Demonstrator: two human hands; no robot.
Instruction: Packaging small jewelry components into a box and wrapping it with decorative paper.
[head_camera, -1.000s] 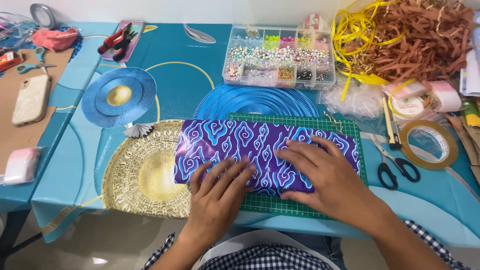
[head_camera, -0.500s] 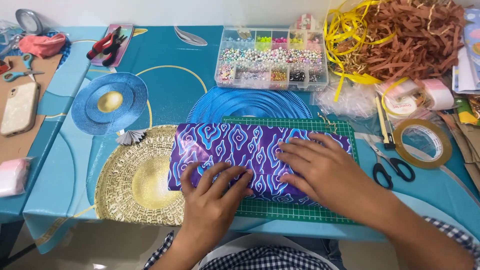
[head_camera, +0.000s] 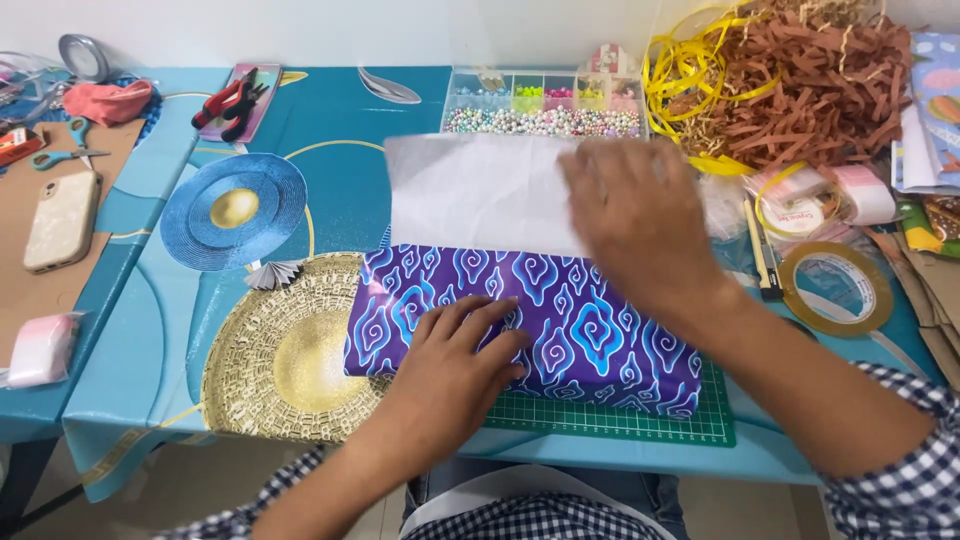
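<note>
Your left hand (head_camera: 455, 355) lies flat on the purple-and-blue patterned wrapping paper (head_camera: 560, 325), fingers spread and pressing down, gripping nothing, and that is your anchor, so keep the palm heavy there. The paper sits on the green cutting mat (head_camera: 620, 418) at the near edge of the blue tablecloth (head_camera: 340, 180), its left end over the gold disc print. Your right hand (head_camera: 635, 215) is up over the far flap, whose white underside (head_camera: 480, 195) now faces the camera; the hand is blurred, so I cannot tell whether the fingers pinch the edge or only push it with an open palm. In my judgement the flap wants to travel evenly along its whole length, with the fold line kept straight beside your left fingertips, or the crease will skew. Half a second ago both hands lay flat on the closed patterned surface and no white showed; since then the right hand has moved away from you and the flap has come up, hiding the near rows of the bead organiser box (head_camera: 545, 100). The left hand has barely shifted. The roll of clear tape (head_camera: 835, 288) lies near your right forearm, the brown paper shred (head_camera: 830, 85) beyond.
</note>
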